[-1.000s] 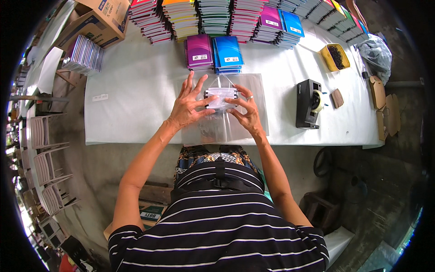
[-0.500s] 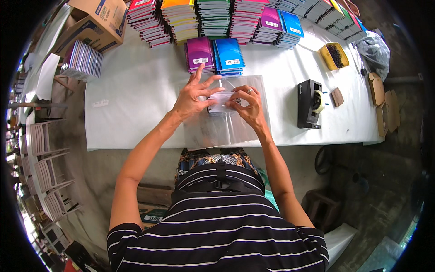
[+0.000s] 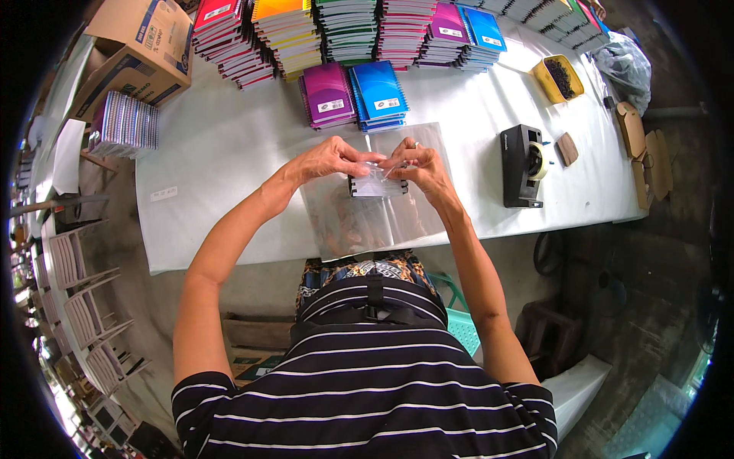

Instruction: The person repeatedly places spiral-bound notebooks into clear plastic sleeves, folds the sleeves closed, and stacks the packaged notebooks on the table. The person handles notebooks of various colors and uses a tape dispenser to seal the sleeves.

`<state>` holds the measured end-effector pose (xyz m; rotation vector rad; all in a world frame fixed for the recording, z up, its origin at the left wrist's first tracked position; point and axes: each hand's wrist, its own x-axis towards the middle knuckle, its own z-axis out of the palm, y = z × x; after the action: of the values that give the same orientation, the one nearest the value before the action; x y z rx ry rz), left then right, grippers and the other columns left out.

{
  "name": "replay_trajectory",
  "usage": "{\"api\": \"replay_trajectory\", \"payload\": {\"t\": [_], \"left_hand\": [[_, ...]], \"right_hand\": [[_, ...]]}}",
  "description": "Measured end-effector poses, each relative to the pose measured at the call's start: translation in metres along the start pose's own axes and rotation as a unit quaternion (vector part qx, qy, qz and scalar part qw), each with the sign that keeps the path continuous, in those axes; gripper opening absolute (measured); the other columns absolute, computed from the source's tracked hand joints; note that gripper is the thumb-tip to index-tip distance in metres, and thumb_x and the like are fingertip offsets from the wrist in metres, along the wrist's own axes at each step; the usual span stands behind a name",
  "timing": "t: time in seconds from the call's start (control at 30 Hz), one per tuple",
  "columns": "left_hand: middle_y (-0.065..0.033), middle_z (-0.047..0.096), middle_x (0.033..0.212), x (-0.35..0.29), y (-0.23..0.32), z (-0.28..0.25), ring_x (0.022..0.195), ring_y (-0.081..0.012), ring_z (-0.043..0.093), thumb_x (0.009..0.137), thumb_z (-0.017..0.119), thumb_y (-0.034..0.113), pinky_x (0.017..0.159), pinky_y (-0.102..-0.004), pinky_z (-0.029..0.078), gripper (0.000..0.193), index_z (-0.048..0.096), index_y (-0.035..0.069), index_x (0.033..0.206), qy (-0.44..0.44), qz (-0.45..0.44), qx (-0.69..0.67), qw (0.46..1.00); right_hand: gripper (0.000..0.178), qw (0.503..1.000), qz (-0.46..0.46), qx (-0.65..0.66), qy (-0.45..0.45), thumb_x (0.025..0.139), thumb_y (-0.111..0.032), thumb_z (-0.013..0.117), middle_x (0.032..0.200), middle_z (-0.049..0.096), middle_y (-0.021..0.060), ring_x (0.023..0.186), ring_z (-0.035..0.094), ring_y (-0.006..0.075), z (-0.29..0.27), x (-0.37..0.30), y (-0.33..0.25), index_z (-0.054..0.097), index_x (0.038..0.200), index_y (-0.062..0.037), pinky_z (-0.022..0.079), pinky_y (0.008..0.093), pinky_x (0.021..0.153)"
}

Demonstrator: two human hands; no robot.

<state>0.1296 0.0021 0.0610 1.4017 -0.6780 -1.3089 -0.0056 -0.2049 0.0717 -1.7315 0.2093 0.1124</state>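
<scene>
A small white block with black marks at both ends (image 3: 378,187), perhaps notebooks seen edge-on, rests on a clear plastic sheet (image 3: 344,229) at the table's front edge. Over its far side, my left hand (image 3: 338,158) has thumb and fingers pinched on clear plastic film. Close beside it, my right hand (image 3: 417,164) pinches the film too, a ring on one finger. Their fingertips almost meet, and they partly cover the block. Just beyond lie a purple notebook pile (image 3: 327,96) and a blue notebook pile (image 3: 380,93).
Tall stacks of coloured spiral notebooks (image 3: 348,34) line the table's far side. To the right stand a black tape dispenser (image 3: 522,168), a brown block (image 3: 566,149) and a yellow tub of small dark pieces (image 3: 558,79). At left are a cardboard box (image 3: 145,53) and another notebook stack (image 3: 126,122).
My hands have drawn together over the far side of the white block, both now pinching film. The left hand's raised fingers have come down. The view has shifted slightly.
</scene>
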Motion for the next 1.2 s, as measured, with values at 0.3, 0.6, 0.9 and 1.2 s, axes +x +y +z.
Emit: {"api": "replay_trajectory", "payload": {"t": [0.3,0.6,0.9,1.2], "left_hand": [[0.0051,0.036,0.153,-0.031,0.026,0.033,0.146,-0.0307,0.020,0.079,0.074,0.038,0.115,-0.0568,0.021,0.070,0.049,0.016,0.140,0.043,0.095,0.584,0.805],[0.0080,0.030,0.155,-0.046,0.014,0.067,0.148,-0.0267,0.016,0.082,0.070,0.037,0.118,-0.0570,0.014,0.073,0.039,0.023,0.147,0.116,0.120,0.733,0.660],[0.0108,0.038,0.152,-0.037,0.007,0.078,0.147,-0.0260,0.020,0.080,0.071,0.028,0.119,-0.0549,0.012,0.072,0.042,0.028,0.146,0.159,0.153,0.741,0.634],[0.0116,0.040,0.150,-0.041,0.014,0.088,0.146,-0.0249,0.023,0.079,0.073,0.023,0.118,-0.0548,0.016,0.070,0.045,0.027,0.144,0.167,0.109,0.739,0.643]], "right_hand": [[0.022,0.996,-0.067,-0.062,-0.017,0.072,0.001,0.072,0.099,0.061,0.0025,0.099,0.055,0.0177,0.003,-0.006,-0.005,0.078,0.088,-0.0123,0.039,0.0387,0.095],[0.053,0.735,-0.295,-0.611,-0.011,0.075,-0.002,0.066,0.147,0.043,0.0053,0.131,0.043,0.0215,-0.004,-0.049,-0.022,0.067,0.122,-0.0273,0.015,0.0604,0.116],[0.031,0.827,0.059,-0.347,0.438,0.072,-0.024,0.079,0.099,0.068,0.0162,0.102,0.062,0.0291,-0.285,-0.156,0.091,0.075,0.094,-0.0033,0.046,0.0402,0.090],[0.031,0.944,0.228,0.157,0.178,0.083,-0.022,0.076,0.106,0.065,0.0168,0.113,0.057,0.0259,-0.302,-0.161,0.113,0.068,0.097,0.0034,0.050,0.0512,0.091]]}}
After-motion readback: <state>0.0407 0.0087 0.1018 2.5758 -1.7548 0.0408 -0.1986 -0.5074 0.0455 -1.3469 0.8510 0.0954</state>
